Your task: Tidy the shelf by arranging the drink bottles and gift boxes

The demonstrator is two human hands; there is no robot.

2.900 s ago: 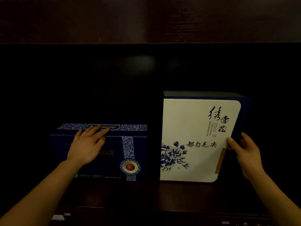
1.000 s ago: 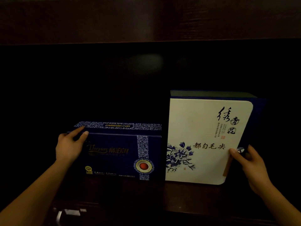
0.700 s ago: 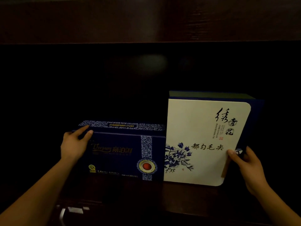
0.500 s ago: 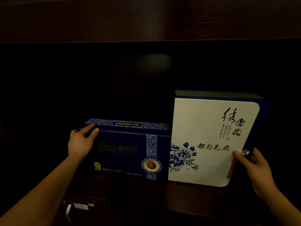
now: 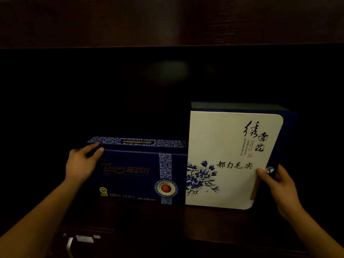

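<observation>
Two gift boxes stand side by side on a dark wooden shelf [image 5: 214, 226]. The low dark blue box [image 5: 134, 174] with gold lettering and a red seal is on the left, touching the taller white box [image 5: 229, 157] with blue flowers and black calligraphy. My left hand [image 5: 81, 166] grips the blue box's upper left corner, fingers on top, thumb on the front. My right hand [image 5: 277, 185] holds the white box's right edge, thumb on its face. No drink bottles are visible.
The shelf bay is very dark behind and left of the boxes. A dark wooden board [image 5: 167, 21] spans the top of the bay. Small pale objects [image 5: 81, 239] lie below the shelf's front edge at lower left.
My left hand has gone from lying flat on the blue box's front to gripping its upper left corner. Both boxes have stayed pressed together, and my right hand stays on the white box's edge.
</observation>
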